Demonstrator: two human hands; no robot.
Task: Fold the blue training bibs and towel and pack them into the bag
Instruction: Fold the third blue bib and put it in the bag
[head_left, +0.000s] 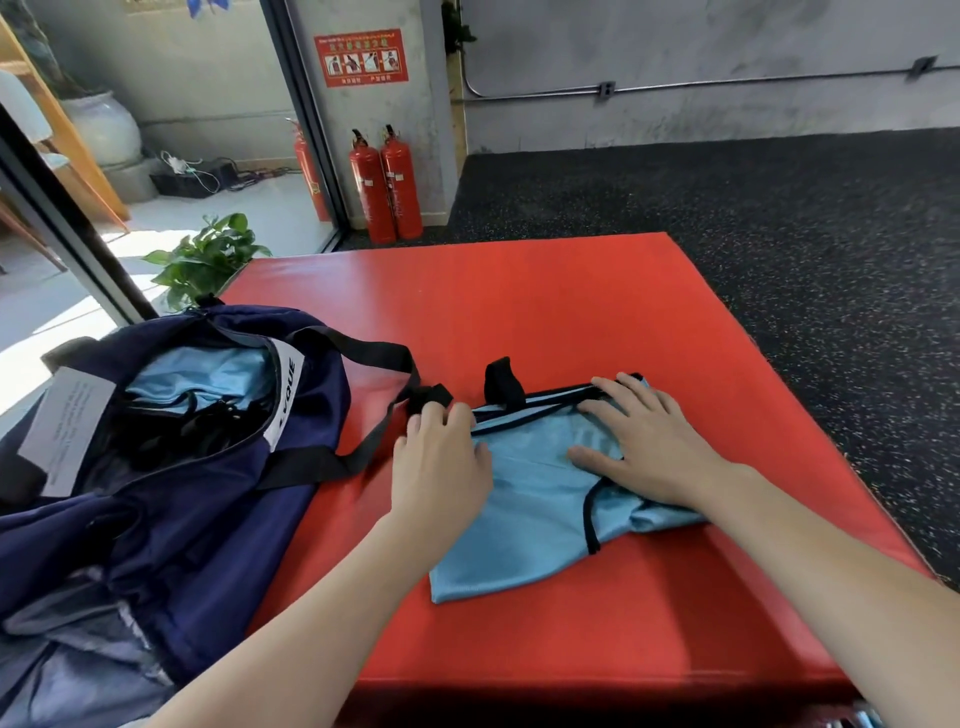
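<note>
Right hand (644, 441) lay flat, pinning the bib (530, 519); left hand (441, 462) curled at its edge, grip unclear — crease best pressed flat before the bag (171, 467).

- Two bare forearms are seen, entering from the lower edge of the view.
- No sleeve, glove, watch or ring is worn on the left hand (441, 467).
- The right hand (644, 447) is likewise uncovered, with short, unpainted nails.

bag (171, 493) cut off at left and bottom edges, its label (65, 428) print too blurred to read
</note>
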